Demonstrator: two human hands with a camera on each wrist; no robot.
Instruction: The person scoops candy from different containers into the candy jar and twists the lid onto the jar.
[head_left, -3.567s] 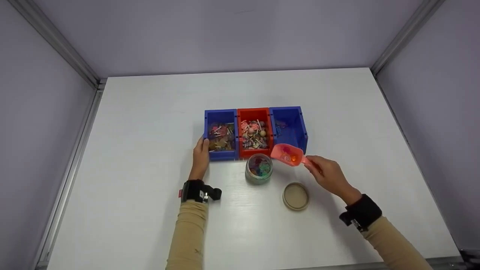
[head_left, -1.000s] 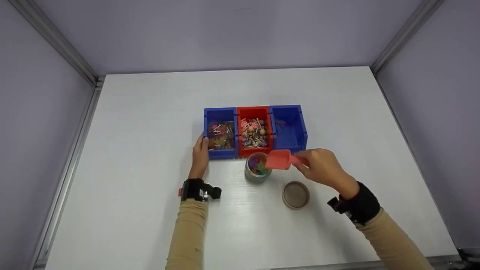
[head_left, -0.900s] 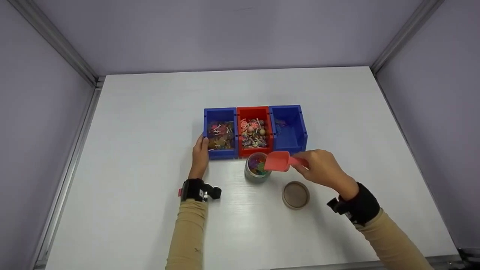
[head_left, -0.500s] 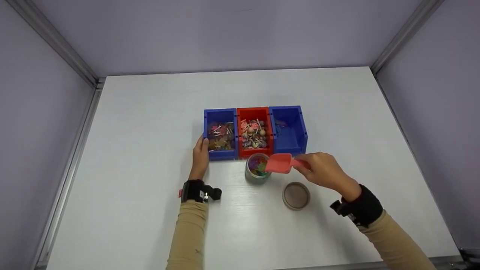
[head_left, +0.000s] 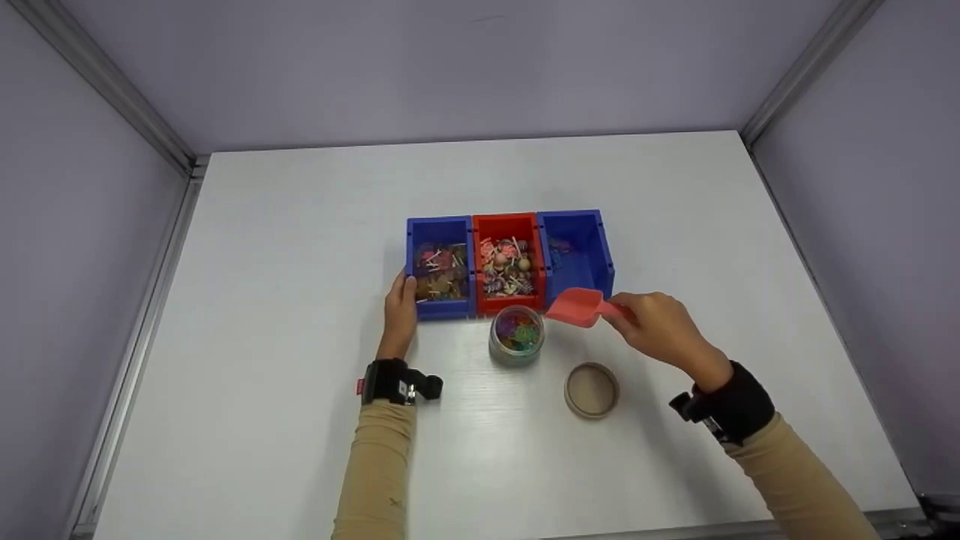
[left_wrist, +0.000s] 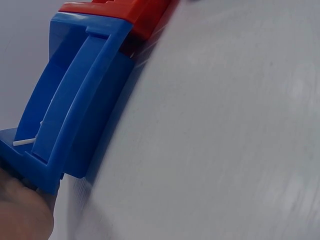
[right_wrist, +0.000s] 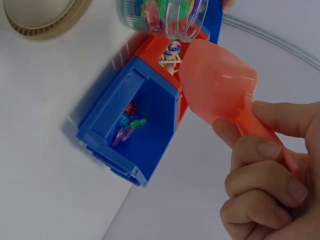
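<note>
My right hand grips the handle of a coral-pink plastic scoop, fingers curled round it in the right wrist view. The scoop's blade is turned over, its smooth back facing up, between the jar and the right blue bin. An open glass jar stands in front of the bins, holding small colourful see-through pieces. My left hand rests along the left side of the left blue bin, its thumb near the front corner; the other fingers are mostly hidden.
Joined between the blue bins is a red bin of tiny lollipop-like charms. The left bin holds stick-shaped pieces; a few small coloured pieces lie in the right one. A round beige lid lies upturned on the white table, right of the jar.
The scoop, first level with coloured pieces in it, was turned over above the jar's mouth. It has since moved right and up, off the jar. My left hand has kept still.
</note>
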